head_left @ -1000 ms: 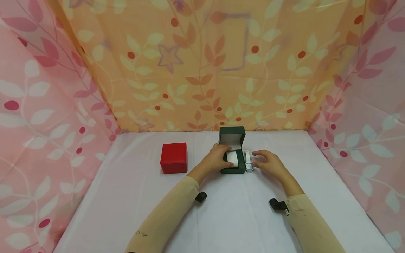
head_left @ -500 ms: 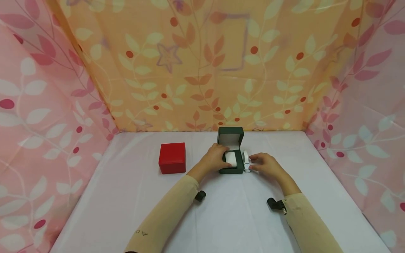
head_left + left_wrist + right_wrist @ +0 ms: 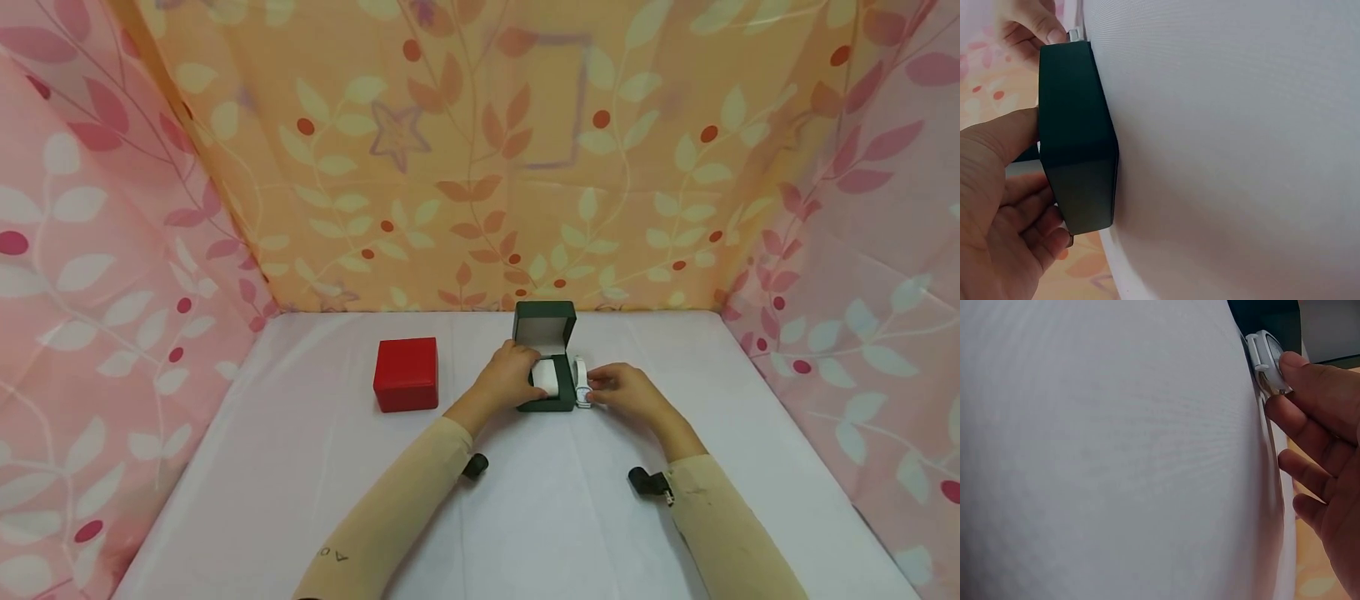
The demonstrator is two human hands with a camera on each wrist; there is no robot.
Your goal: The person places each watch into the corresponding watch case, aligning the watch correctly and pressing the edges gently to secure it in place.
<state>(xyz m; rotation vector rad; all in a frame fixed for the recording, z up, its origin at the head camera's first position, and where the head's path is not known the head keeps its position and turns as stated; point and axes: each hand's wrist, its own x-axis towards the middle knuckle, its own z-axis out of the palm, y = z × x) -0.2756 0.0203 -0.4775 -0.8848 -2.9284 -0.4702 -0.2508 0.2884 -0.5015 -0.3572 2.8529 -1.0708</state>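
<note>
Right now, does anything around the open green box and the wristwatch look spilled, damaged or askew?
Nothing stands out. The green box sits upright with its lid up and white cushion inside, held by the left hand; the white-strapped wristwatch is beside it, pinched by the right hand. The red box is closed.

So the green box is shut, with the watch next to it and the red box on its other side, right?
Not shut: the head view shows the green box open, its lid raised. The watch is next to it and the red box on its other side.
</note>
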